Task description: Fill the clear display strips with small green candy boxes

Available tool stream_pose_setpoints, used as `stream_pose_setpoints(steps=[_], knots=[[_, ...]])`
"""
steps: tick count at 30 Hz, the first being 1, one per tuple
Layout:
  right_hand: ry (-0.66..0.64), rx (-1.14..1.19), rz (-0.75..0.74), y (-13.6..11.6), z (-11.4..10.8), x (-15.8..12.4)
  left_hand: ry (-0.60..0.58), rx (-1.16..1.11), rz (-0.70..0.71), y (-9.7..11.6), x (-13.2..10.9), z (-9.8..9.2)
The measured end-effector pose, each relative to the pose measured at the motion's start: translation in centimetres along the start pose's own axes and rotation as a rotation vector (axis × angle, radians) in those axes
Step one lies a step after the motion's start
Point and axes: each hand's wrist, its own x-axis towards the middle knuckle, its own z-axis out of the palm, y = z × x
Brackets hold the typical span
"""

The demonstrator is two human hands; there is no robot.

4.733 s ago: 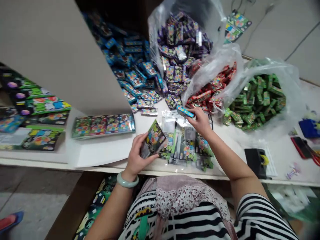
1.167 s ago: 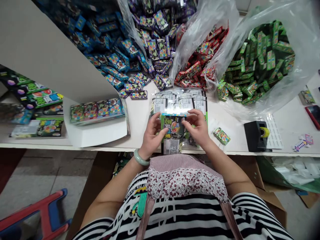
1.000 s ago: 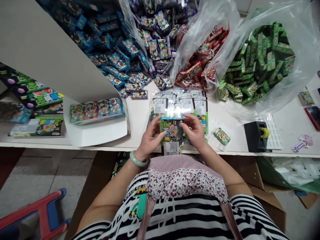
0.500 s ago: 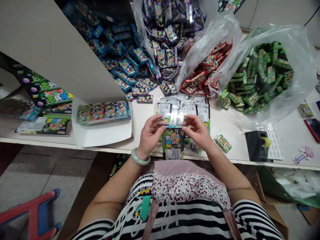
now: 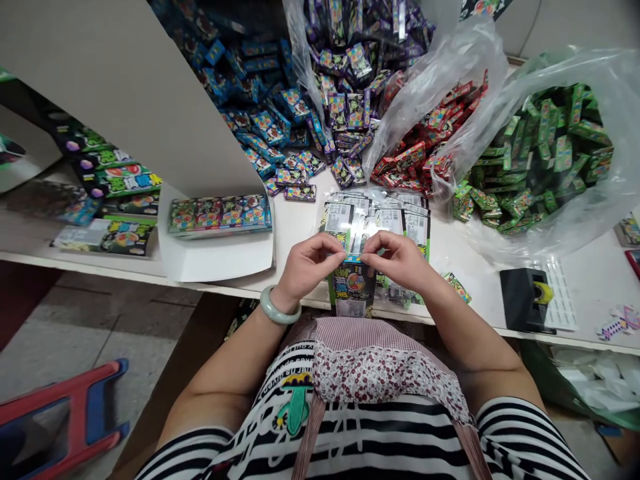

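Because the flat card pack (image 5: 353, 288) looks light and bendy, it seems best held by its top edge, as your left hand (image 5: 309, 265) and right hand (image 5: 397, 260) do, half closed and pinching, near the front edge of the counter (image 5: 295, 230)

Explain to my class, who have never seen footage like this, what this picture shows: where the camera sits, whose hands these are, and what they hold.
The camera is worn on a person's head, looking down at their own hands. The left hand, with a pale bangle, and the right hand pinch the top of a green-and-black printed card. On the white table lie clear bags of small blue, purple, red and green packets, and a black tape dispenser.
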Motion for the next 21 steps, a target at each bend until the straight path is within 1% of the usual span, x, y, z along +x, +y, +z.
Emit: stream_pose_setpoints(steps=[2,5,7,9,11,14,17,19,20,21], knots=[[-0.022,-0.06,-0.078,0.1,-0.2,-0.4,-0.054,0.01,0.044,-0.1,-0.3,-0.6],[-0.032,-0.163,-0.235,0.6,-0.4,-1.3,-0.123,0.041,0.085,-0.3,-0.6,-1.7],[-0.038,-0.22,-0.332,1.1,-0.2,-1.8,-0.157,0.035,0.074,-0.4,-0.6,-2.2],[-0.011,-0.275,-0.391,1.5,0.0,-2.0,-0.164,0.021,0.029,-0.5,-0.4,-2.4],[0.038,-0.309,-0.41,2.0,0.3,-2.1,-0.161,0.032,-0.005,-0.3,0.0,-2.3],[0.085,-0.31,-0.425,2.4,0.5,-2.2,-0.198,0.08,0.007,0.1,0.5,-2.3],[0.1,-0.281,-0.461,2.7,0.6,-2.5,-0.302,0.118,0.053,0.5,0.5,-2.8],[0.106,-0.267,-0.474,2.9,0.8,-2.7,-0.385,0.128,0.089,0.4,0.3,-3.2],[0.106,-0.269,-0.472,3.0,0.8,-2.7,-0.409,0.123,0.1,0.1,0.0,-3.2],[0.104,-0.276,-0.462,3.2,0.9,-2.7,-0.407,0.113,0.104,-0.2,-0.3,-3.1]])
